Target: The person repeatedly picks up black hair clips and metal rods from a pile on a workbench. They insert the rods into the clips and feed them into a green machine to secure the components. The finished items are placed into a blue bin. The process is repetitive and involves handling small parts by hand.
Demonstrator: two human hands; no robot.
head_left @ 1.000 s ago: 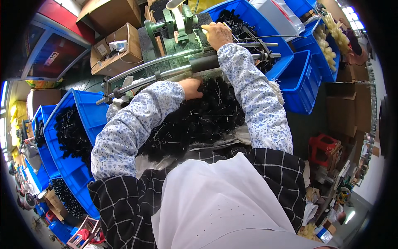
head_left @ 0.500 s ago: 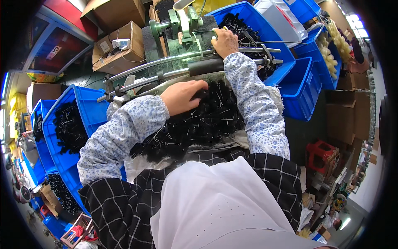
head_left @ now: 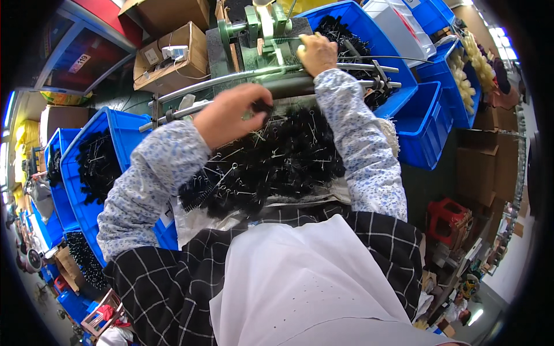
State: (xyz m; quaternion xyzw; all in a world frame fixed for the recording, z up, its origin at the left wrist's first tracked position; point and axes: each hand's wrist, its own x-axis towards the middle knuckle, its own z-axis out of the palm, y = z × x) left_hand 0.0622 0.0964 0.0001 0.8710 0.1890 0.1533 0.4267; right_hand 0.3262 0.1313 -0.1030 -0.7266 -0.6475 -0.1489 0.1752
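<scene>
My right hand (head_left: 318,53) is closed at the green machine (head_left: 253,27), its fingertips pinching the end of a small black twisted-wire brush (head_left: 284,40) that reaches toward the machine's wheel. My left hand (head_left: 228,115), somewhat blurred, is raised beside the metal rods, thumb and fingers curled round a dark bristly piece (head_left: 261,108) that looks like another such brush. Below both hands, a heap of black wire brushes (head_left: 277,155) with bare looped wire ends lies on a pale cloth over my lap.
Two metal rods (head_left: 196,107) cross in front of the machine. Blue bins of black brushes stand at left (head_left: 109,130) and far right (head_left: 398,63); another blue bin (head_left: 424,124) sits nearer on the right. An open cardboard box (head_left: 173,60) is left of the machine.
My left hand has risen off the heap and moved left and slightly away from me, carrying the dark piece. My right hand stays at the machine, shifted slightly.
</scene>
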